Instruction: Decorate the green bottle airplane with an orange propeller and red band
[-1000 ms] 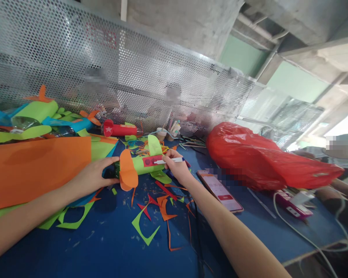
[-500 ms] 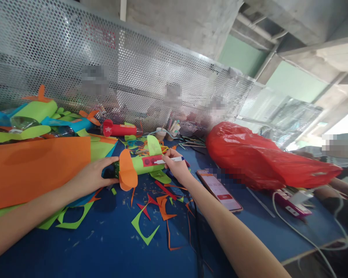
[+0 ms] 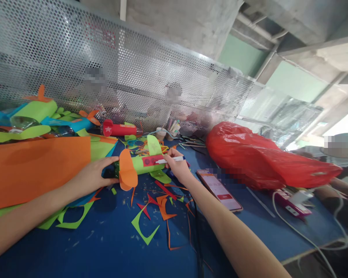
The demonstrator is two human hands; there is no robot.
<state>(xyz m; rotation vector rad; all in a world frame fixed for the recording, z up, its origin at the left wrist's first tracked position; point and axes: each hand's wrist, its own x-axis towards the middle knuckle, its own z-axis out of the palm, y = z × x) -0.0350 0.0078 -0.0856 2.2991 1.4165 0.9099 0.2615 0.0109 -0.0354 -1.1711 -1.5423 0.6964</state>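
My left hand (image 3: 100, 172) is closed around the dark end of a toy plane (image 3: 138, 166) made from a bottle wrapped in light green paper. An orange paper propeller (image 3: 127, 170) sits at that end, and light green wings (image 3: 154, 146) stick out from the body. Between the fingers of my right hand (image 3: 176, 165) is a white marker (image 3: 175, 159) with a dark blue end. Its tip is at a red paper strip (image 3: 148, 160) on the plane's side, where dark round marks show.
Paper scraps (image 3: 164, 208) lie in front of the plane. A phone (image 3: 220, 191) and a red plastic bag (image 3: 249, 158) are to the right. Orange sheets (image 3: 37, 170) and other paper-covered bottles (image 3: 34, 112) are at left. A perforated metal screen (image 3: 150, 77) stands behind.
The marker and my right hand have shifted very slightly right along the red strip. My left hand and the plane stay in place.
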